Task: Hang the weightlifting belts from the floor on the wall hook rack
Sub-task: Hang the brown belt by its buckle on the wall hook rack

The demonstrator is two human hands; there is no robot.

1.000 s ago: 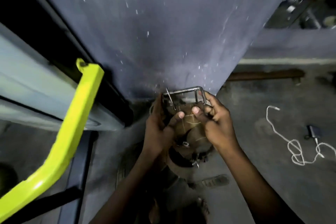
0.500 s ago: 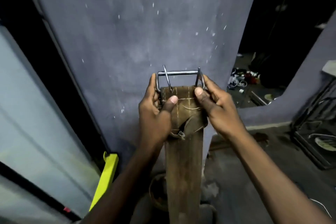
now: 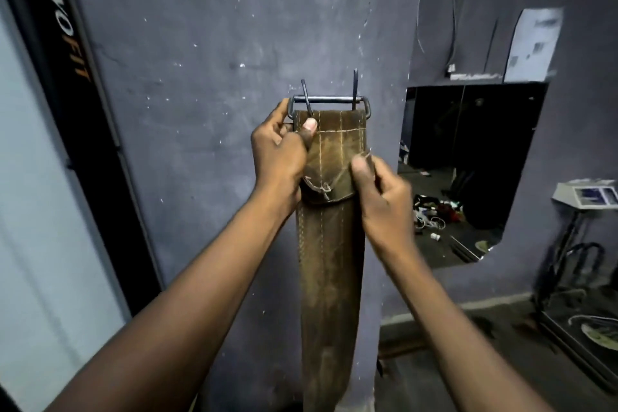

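We record one brown weightlifting belt (image 3: 331, 278) held upright at chest height in front of a dark grey wall (image 3: 207, 43), its strap hanging straight down and running out of the bottom of the view. The metal buckle (image 3: 329, 100) sits at the top end, its bar level, with two prongs (image 3: 354, 87) standing up past the bar; the left prong leans, the right one is close to vertical. The left hand (image 3: 279, 157) grips the belt's upper left corner: its fingers are curled round the edge beside the buckle frame and its thumb presses the front face just below the left prong. The right hand (image 3: 381, 197) is lower, at the level of the stitched fold, and pinches the belt's right edge between thumb and curled fingers; it is slightly blurred. We cannot tell whether the buckle touches the wall behind it. To the left stands a black frame (image 3: 67, 53) bearing vertical lettering beside a pale panel. To the right, an opening (image 3: 468, 160) shows a dark room with small items on its floor, and a grey device on a stand (image 3: 583, 196) sits at the far right.
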